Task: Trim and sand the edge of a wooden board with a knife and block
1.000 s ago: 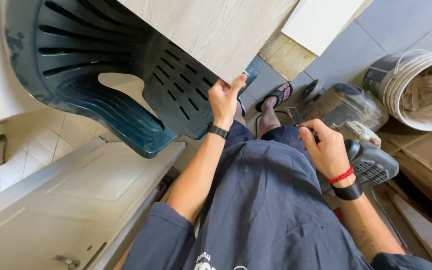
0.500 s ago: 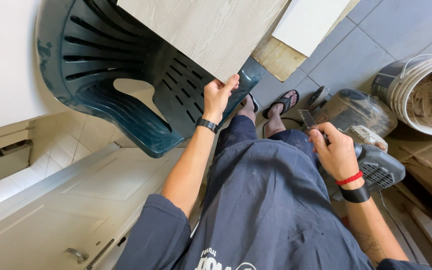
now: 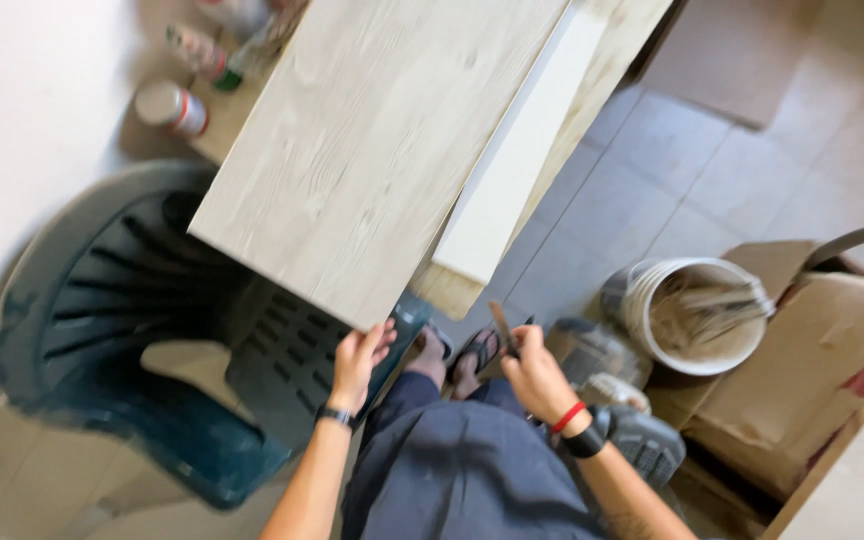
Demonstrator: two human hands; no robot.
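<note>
A long pale wood-grain plank (image 3: pixel 372 150) lies across the seat edge of a dark teal plastic chair (image 3: pixel 132 340). My left hand (image 3: pixel 360 358) grips the plank's near corner, a black band on the wrist. My right hand (image 3: pixel 534 375) holds a thin pencil-like tool (image 3: pixel 503 327) pointing up and away; the wrist wears a red band and a black one. A narrower white board (image 3: pixel 522 150) and a raw wood plank lie beside the big plank. My feet in sandals (image 3: pixel 457 352) show below the plank's end.
A white bucket (image 3: pixel 697 315) with tools stands on the grey tiled floor at right, next to a cardboard box (image 3: pixel 812 360). A grey power tool (image 3: pixel 612 390) sits by my right leg. Spray cans (image 3: pixel 177 105) stand at the upper left near the white wall.
The view has swung up and back, showing much more of the plank and the floor beyond. My left hand stays on the plank's corner; my right hand has lifted off the power tool.
</note>
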